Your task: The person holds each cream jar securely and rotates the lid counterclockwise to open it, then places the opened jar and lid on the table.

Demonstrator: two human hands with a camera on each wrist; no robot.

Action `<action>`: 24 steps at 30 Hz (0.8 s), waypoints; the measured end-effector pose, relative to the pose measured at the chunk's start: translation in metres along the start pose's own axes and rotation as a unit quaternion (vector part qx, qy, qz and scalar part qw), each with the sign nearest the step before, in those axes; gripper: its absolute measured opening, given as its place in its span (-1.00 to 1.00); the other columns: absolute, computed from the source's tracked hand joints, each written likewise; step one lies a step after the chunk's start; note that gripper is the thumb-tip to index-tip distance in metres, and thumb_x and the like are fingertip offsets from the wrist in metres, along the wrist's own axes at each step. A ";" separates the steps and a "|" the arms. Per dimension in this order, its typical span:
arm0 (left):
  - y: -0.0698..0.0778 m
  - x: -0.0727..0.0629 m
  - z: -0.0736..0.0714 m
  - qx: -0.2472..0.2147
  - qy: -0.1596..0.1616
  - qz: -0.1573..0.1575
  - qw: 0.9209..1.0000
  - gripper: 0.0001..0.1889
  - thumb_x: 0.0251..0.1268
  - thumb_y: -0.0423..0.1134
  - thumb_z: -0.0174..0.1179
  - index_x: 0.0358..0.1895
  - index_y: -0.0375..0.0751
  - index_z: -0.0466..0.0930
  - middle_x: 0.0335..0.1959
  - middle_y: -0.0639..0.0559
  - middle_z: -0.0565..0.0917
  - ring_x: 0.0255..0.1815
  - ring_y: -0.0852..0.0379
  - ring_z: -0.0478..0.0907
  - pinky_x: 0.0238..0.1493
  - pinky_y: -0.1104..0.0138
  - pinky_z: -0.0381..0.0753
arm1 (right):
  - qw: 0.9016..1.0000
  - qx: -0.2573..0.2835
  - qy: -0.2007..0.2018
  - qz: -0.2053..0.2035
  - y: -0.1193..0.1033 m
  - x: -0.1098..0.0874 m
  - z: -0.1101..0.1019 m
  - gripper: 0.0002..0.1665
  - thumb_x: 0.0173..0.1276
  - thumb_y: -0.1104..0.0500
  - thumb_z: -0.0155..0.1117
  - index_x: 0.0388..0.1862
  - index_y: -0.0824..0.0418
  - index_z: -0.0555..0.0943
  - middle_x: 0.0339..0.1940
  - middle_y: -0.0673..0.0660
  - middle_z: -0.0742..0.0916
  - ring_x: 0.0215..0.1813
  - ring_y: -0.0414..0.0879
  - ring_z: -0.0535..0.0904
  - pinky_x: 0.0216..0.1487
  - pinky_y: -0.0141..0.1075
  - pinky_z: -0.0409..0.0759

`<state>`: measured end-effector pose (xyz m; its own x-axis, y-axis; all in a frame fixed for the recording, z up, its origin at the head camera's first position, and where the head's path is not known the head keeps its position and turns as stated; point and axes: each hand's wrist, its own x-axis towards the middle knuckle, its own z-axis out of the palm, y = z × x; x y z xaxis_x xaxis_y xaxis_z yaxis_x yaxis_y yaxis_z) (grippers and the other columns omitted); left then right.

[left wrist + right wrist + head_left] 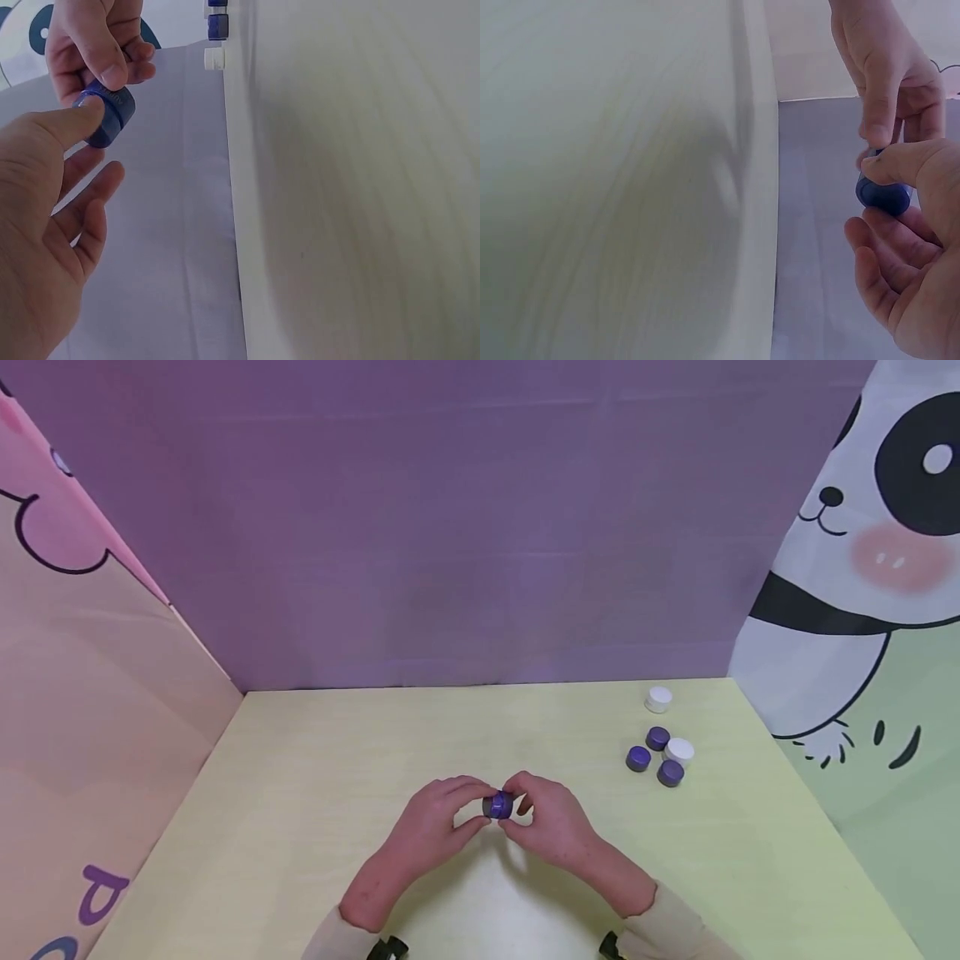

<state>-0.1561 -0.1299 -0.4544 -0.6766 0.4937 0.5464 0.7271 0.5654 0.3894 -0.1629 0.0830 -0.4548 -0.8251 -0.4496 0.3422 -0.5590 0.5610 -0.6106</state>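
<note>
Left hand (438,821) and right hand (551,820) both pinch one small purple cylinder (498,806) between thumb and fingers. Behind them stands a purple wall (480,527); under them spreads a pale yellow table (300,793); at the right side is a panda picture (840,564). On the table's far right are three purple pieces (638,759) and two white pieces (679,752). Above the table, the cylinder is held sideways, its axis going from hand to hand.

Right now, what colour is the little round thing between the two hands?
The round thing is mostly bluish purple; the head view shows it best.
</note>
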 end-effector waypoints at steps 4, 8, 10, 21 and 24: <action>0.000 -0.002 -0.001 -0.008 -0.018 -0.036 0.999 -0.67 0.15 -0.14 0.42 -0.01 -0.02 0.66 -0.14 0.23 0.67 -0.16 0.26 0.60 -0.16 0.33 0.58 | 1.000 -0.009 0.004 -0.005 -0.002 -0.001 -0.001 -0.63 0.06 0.21 0.52 -0.17 0.06 0.56 -0.28 -0.14 0.70 -0.38 -0.19 0.61 -0.35 -0.39 0.53; 0.001 -0.003 -0.003 -0.032 -0.047 -0.085 0.995 -0.66 0.22 0.01 0.34 0.01 -0.01 0.65 -0.19 0.26 0.66 -0.25 0.24 0.58 -0.28 0.39 0.55 | 1.000 -0.022 0.001 -0.003 -0.006 -0.003 -0.002 -0.65 0.07 0.18 0.51 -0.18 0.05 0.57 -0.26 -0.14 0.70 -0.36 -0.18 0.61 -0.35 -0.38 0.52; 0.002 -0.003 -0.003 -0.039 -0.057 -0.106 0.992 -0.64 0.25 0.08 0.29 0.01 0.00 0.65 -0.21 0.26 0.66 -0.28 0.24 0.58 -0.32 0.40 0.53 | 1.000 -0.027 0.000 -0.001 -0.007 -0.003 -0.002 -0.65 0.08 0.16 0.51 -0.18 0.03 0.57 -0.26 -0.15 0.70 -0.35 -0.20 0.60 -0.35 -0.38 0.52; -0.002 -0.003 0.001 -0.101 -0.023 -0.035 0.994 -0.50 0.05 -0.34 0.47 0.10 -0.01 0.56 0.04 0.24 0.54 -0.06 0.17 0.57 -0.01 0.30 0.56 | 1.000 0.005 0.011 -0.006 -0.004 -0.003 -0.003 -0.62 0.07 0.23 0.52 -0.16 0.09 0.56 -0.26 -0.10 0.70 -0.39 -0.14 0.63 -0.34 -0.37 0.55; -0.003 -0.002 0.004 -0.101 -0.011 -0.008 0.995 -0.53 0.02 -0.45 0.45 0.02 0.01 0.61 -0.01 0.27 0.56 -0.10 0.22 0.57 -0.03 0.35 0.56 | 1.000 0.018 0.005 0.002 -0.003 -0.005 -0.003 -0.62 0.08 0.23 0.51 -0.15 0.07 0.56 -0.26 -0.12 0.70 -0.39 -0.18 0.62 -0.34 -0.38 0.55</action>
<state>-0.1571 -0.1299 -0.4595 -0.6894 0.5010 0.5232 0.7229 0.4302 0.5406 -0.1577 0.0858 -0.4526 -0.8279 -0.4412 0.3463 -0.5526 0.5366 -0.6377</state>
